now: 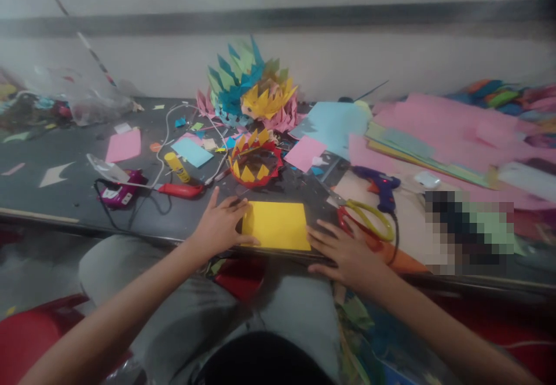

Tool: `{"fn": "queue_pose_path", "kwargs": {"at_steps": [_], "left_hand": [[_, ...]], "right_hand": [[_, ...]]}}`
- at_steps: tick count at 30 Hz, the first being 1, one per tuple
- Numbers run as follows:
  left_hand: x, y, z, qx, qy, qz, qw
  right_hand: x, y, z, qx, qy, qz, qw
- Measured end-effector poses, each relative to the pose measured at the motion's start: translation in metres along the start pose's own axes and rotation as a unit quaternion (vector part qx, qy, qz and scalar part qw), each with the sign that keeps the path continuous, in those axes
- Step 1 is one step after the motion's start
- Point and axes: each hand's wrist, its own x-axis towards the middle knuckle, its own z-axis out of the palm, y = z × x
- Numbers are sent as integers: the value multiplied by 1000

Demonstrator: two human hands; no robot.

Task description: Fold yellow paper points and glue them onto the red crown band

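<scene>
A yellow sheet of paper (275, 226) lies flat at the front edge of the dark table. My left hand (223, 226) rests at its left side, fingers spread, with the fingertips touching the paper's edge. At the right side, my right hand (343, 249) is also spread, its fingertips at the sheet's right edge. Just behind the sheet stands a red and yellow paper crown (254, 162). Scissors with yellow-green handles (369, 218) lie beyond my right hand, near a blue glue gun (380, 185).
More paper crowns (252, 87) are piled by the wall. A yellow glue stick (177, 167), a red-handled tool (180, 190) and a purple power strip (121, 191) with a cable lie on the left. Pink sheets (456, 130) and other coloured paper cover the right side.
</scene>
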Motion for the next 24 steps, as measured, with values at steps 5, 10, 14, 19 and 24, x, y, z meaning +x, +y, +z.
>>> {"fn": "queue_pose_path", "kwargs": {"at_steps": [5,10,14,19,24], "left_hand": [[-1,2,-3,3,-22,-10,1000],[0,28,7,3,-18,-15,1000],[2,67,23,-35,-55,63,996],[-7,96,15,-145,-99,160,971],[-6,91,-1,-267,-78,171,945]], "right_hand": [[-18,-16,0,16,76,-14,997],[-15,-25,0,46,118,-24,992],[-5,-27,0,92,139,-5,986],[3,-27,1,119,167,5,979],[1,-27,6,126,167,10,978]]}}
